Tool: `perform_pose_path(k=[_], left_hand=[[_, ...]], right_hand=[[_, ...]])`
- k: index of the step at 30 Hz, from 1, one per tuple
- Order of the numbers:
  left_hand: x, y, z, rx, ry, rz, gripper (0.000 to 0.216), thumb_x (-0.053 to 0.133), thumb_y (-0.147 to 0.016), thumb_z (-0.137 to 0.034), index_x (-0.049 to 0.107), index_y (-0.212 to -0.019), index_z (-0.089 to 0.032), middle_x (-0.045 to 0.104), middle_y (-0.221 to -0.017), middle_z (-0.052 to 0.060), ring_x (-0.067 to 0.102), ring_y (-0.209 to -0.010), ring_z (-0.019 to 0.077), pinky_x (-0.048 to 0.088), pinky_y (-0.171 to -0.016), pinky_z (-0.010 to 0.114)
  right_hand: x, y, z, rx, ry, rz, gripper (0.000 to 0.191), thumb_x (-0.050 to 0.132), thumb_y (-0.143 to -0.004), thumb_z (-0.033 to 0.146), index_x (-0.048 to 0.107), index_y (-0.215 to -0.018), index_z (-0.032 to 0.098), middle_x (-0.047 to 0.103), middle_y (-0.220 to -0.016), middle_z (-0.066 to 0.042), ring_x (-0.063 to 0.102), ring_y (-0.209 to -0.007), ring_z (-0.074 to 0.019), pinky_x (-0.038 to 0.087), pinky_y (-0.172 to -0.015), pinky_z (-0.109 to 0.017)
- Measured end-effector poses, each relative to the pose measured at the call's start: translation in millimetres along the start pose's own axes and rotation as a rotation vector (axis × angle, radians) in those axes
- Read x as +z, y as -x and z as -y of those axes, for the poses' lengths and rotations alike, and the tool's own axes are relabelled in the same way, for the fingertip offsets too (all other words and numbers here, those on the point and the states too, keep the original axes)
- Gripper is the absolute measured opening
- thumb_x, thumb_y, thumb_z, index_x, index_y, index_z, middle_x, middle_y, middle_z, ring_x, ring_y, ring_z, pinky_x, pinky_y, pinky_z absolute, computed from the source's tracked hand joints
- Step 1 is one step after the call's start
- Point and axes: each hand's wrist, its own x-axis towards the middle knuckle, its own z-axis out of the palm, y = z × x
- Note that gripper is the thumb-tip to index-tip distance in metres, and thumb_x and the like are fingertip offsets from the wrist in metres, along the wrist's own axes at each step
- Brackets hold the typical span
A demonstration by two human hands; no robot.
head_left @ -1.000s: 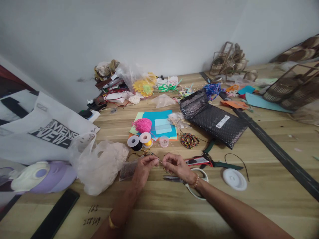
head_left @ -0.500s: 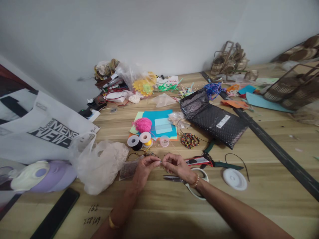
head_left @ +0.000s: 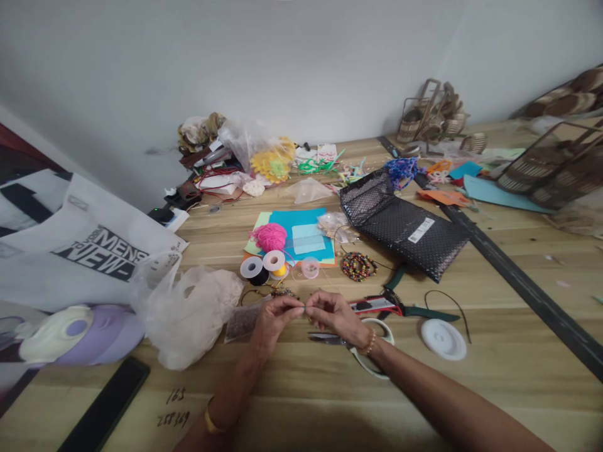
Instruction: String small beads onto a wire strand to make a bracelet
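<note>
My left hand [head_left: 276, 317] and my right hand [head_left: 335, 314] meet fingertip to fingertip low over the wooden table [head_left: 306, 402]. Both pinch something tiny between thumb and forefinger, apparently a small bead on a thin thread; it is too small to make out. A clear bag of small dark beads [head_left: 241, 323] lies just left of my left hand. Scissors with white handles [head_left: 372, 351] rest under my right wrist. Thread spools [head_left: 264, 267] and a coil of coloured beads [head_left: 358, 265] sit just beyond my hands.
A pink yarn ball [head_left: 269, 236] lies on blue paper [head_left: 301, 226]. A black mesh pouch [head_left: 405, 226], a cutter and pliers [head_left: 396, 304] and a white lid [head_left: 443, 339] are to the right. A crumpled plastic bag [head_left: 188, 311], a white tote [head_left: 80, 251] and a phone [head_left: 108, 405] are to the left.
My fingertips have closed together slightly; the left hand has shifted a little right and down toward the right hand. Nothing else on the table has moved.
</note>
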Motion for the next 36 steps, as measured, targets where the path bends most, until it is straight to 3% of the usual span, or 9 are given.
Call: perform_pose_path(k=[17, 27, 36], left_hand=[[-0.1, 1.2, -4.7, 0.005, -0.09, -0.025, 0.014, 0.069, -0.07, -0.032, 0.072, -0.07, -0.018, 0.071, -0.07, 0.003, 0.062, -0.068, 0.0185, 0.049, -0.068, 0.029], [3.9, 6.7, -15.0, 0.277, -0.148, -0.063, 0.013, 0.065, -0.077, -0.026, 0.069, -0.068, -0.017, 0.063, -0.069, 0.002, 0.058, -0.068, 0.016, 0.045, -0.066, 0.027], [2.7, 6.1, -12.4, 0.337, -0.101, -0.043, 0.009, 0.068, -0.076, -0.022, 0.069, -0.068, -0.017, 0.062, -0.069, 0.001, 0.057, -0.068, 0.0156, 0.044, -0.067, 0.027]], right_hand=[[-0.6, -1.4, -0.8, -0.008, -0.049, -0.004, 0.039, 0.074, -0.07, 0.05, 0.055, -0.078, 0.017, 0.058, -0.059, 0.004, 0.05, -0.044, -0.007, 0.045, -0.044, -0.019], [-0.5, -0.4, -2.4, -0.003, -0.071, -0.068, 0.04, 0.07, -0.074, 0.052, 0.054, -0.086, 0.017, 0.052, -0.051, 0.007, 0.043, -0.04, -0.0061, 0.034, -0.039, -0.017], [-1.7, 0.3, -4.3, -0.07, -0.069, 0.001, 0.037, 0.068, -0.078, 0.047, 0.059, -0.093, 0.015, 0.055, -0.058, 0.005, 0.045, -0.044, -0.0057, 0.038, -0.042, -0.017]])
